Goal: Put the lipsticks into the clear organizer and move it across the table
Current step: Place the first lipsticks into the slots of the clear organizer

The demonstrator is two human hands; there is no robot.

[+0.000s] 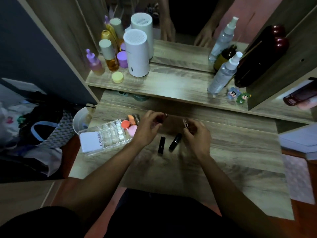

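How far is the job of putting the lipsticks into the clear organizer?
Nothing looks done: no lipstick shows in the clear plastic organizer. The left hand and right hand each hold a small blurred item. Two black lipstick tubes lie on the wooden table. Filling and moving remain.

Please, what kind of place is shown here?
Probably a bedroom dressing table: a mirror behind the wooden shelf, cosmetic bottles such as the clear spray bottle, and two black lipsticks on the wooden tabletop.
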